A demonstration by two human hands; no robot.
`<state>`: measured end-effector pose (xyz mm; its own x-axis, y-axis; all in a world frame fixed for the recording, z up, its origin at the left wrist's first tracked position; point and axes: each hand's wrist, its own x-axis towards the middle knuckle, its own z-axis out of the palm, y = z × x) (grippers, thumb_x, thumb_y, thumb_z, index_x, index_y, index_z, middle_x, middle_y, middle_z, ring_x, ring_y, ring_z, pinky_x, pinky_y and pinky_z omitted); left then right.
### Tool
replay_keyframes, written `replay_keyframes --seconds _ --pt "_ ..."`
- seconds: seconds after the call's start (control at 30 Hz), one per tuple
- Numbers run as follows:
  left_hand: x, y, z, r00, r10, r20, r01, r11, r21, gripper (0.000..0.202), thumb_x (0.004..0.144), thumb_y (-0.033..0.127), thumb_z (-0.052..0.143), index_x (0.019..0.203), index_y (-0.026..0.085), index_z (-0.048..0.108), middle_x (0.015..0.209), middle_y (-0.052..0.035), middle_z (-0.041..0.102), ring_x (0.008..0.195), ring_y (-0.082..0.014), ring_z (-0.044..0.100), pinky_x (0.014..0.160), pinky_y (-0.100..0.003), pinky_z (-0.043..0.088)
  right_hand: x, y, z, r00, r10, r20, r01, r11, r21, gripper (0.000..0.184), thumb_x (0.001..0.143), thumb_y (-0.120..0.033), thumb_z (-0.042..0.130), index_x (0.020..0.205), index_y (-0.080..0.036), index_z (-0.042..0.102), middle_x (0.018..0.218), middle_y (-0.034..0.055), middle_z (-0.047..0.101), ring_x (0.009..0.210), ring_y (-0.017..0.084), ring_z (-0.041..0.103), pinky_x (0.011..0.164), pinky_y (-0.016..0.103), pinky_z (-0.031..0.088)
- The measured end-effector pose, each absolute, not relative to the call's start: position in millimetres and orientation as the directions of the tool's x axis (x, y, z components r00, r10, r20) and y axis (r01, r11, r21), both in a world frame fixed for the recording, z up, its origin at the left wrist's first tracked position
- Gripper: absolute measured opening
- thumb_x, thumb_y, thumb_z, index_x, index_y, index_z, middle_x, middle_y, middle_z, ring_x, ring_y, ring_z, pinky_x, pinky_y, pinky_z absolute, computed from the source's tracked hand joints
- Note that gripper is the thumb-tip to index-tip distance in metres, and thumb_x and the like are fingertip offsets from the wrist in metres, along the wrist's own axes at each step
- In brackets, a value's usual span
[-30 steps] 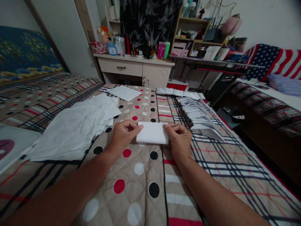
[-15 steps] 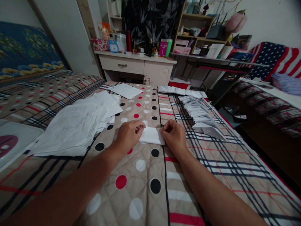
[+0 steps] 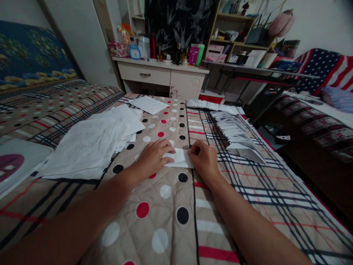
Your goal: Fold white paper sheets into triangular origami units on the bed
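A small folded sheet of white paper lies on the patterned bed cover between my hands. My left hand rests over its left end, with the thumb apart from the outstretched fingers. At the paper's right end, my right hand is closed in a pinch on the edge. To the left spreads a loose pile of printed white sheets. On the right is a long row of folded papers, overlapping one another, and behind it lies another row of folded papers.
A single white sheet lies farther back on the bed cover. At the left edge is a white item with a purple patch. Beyond the bed stand a white dresser with small items on top and a shelf unit.
My left hand has opened from a pinch on the paper's left end, its thumb and fingers now spread over it. My right hand keeps its pinch. The view has shifted slightly.
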<state>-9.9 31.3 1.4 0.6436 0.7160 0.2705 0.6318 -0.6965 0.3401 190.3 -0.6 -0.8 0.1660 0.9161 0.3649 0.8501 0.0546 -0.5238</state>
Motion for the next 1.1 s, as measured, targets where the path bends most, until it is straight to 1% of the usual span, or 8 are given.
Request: replay_keyframes --seconds 0.13,0.23,0.3,0.4,0.57,0.77,0.97,1.1 --pt "-16.4 40.6 -3.7 0.641 0.733 0.227 0.602 -0.664 0.444 0.036 0.072 0.032 0.077 0.105 0.025 0.063 0.116 -0.0035 0.061 0.112 -0.0246 0.055 0.097 -0.041 0.041 191.9 -0.9 -3.8 0.208 0.904 0.373 0.726 0.113 -0.678 0.012 0.068 -0.013 0.061 0.063 -0.020 0.053 0.058 -0.0033 0.057 0.055 0.013 0.052 0.056 0.026 0.034" --pt "-15.1 42.0 -4.3 0.573 0.779 0.256 0.616 -0.615 0.492 0.063 0.063 0.037 0.082 0.119 0.022 0.057 0.126 -0.0089 0.057 0.117 -0.0279 0.053 0.099 -0.043 0.041 189.9 -1.7 -4.2 0.271 0.883 0.382 0.485 0.218 -0.847 0.016 0.069 -0.015 0.063 0.064 -0.021 0.049 0.062 -0.0040 0.055 0.056 0.012 0.051 0.056 0.025 0.038" --pt "-13.2 41.1 -3.2 0.504 0.828 0.246 0.629 -0.547 0.552 0.081 0.058 0.036 0.085 0.129 0.020 0.050 0.127 -0.0117 0.057 0.116 -0.0293 0.054 0.098 -0.043 0.043 186.8 -2.6 -2.3 0.293 0.867 0.403 0.331 0.304 -0.893 0.018 0.070 -0.016 0.064 0.066 -0.021 0.048 0.067 -0.0033 0.057 0.061 0.012 0.054 0.059 0.024 0.041" --pt "-11.5 39.5 -2.0 0.420 0.890 0.180 0.615 -0.424 0.665 0.089 0.053 0.033 0.087 0.132 0.021 0.048 0.116 -0.0102 0.065 0.101 -0.0271 0.063 0.088 -0.040 0.049 182.2 -3.8 1.7 0.315 0.841 0.441 0.206 0.393 -0.896 0.020 0.069 -0.015 0.067 0.066 -0.020 0.048 0.073 -0.0022 0.060 0.067 0.013 0.056 0.063 0.025 0.044" --pt "-12.7 41.4 -7.8 0.377 0.917 0.130 0.436 -0.300 0.848 0.075 0.054 0.027 0.085 0.122 0.022 0.055 0.101 -0.0070 0.071 0.076 -0.0205 0.068 0.065 -0.029 0.051 181.2 -3.6 4.0 0.381 0.816 0.435 0.091 0.435 -0.896 0.024 0.068 -0.016 0.071 0.068 -0.020 0.047 0.073 -0.0021 0.062 0.070 0.013 0.059 0.068 0.027 0.047" --pt "-14.5 42.6 -11.4 0.469 0.883 -0.005 0.321 -0.165 0.933 0.027 0.062 0.033 0.079 0.082 0.015 0.074 0.076 -0.0065 0.075 0.066 -0.0212 0.068 0.060 -0.028 0.051 182.5 -4.4 6.6 0.460 0.787 0.413 0.068 0.432 -0.899 0.029 0.067 -0.019 0.074 0.068 -0.021 0.045 0.075 -0.0004 0.065 0.072 0.014 0.062 0.070 0.029 0.049" --pt "-7.6 31.9 0.8 0.434 0.900 0.035 0.307 -0.184 0.934 0.016 0.063 0.027 0.077 0.074 0.015 0.075 0.070 -0.0059 0.074 0.059 -0.0184 0.066 0.054 -0.025 0.049 185.2 -2.2 8.2 0.529 0.765 0.368 0.011 0.427 -0.904 0.032 0.067 -0.024 0.076 0.068 -0.020 0.045 0.073 -0.0016 0.063 0.067 0.012 0.059 0.067 0.025 0.047" --pt "3.1 25.8 5.5 0.260 0.966 0.010 0.044 -0.022 0.999 0.024 0.062 0.027 0.078 0.080 0.012 0.073 0.077 -0.0078 0.075 0.063 -0.0177 0.068 0.058 -0.026 0.052 187.6 1.2 4.9 0.612 0.748 0.256 -0.145 0.425 -0.894 0.026 0.077 -0.038 0.069 0.080 -0.021 0.050 0.066 -0.0061 0.054 0.054 0.008 0.048 0.054 0.020 0.040"
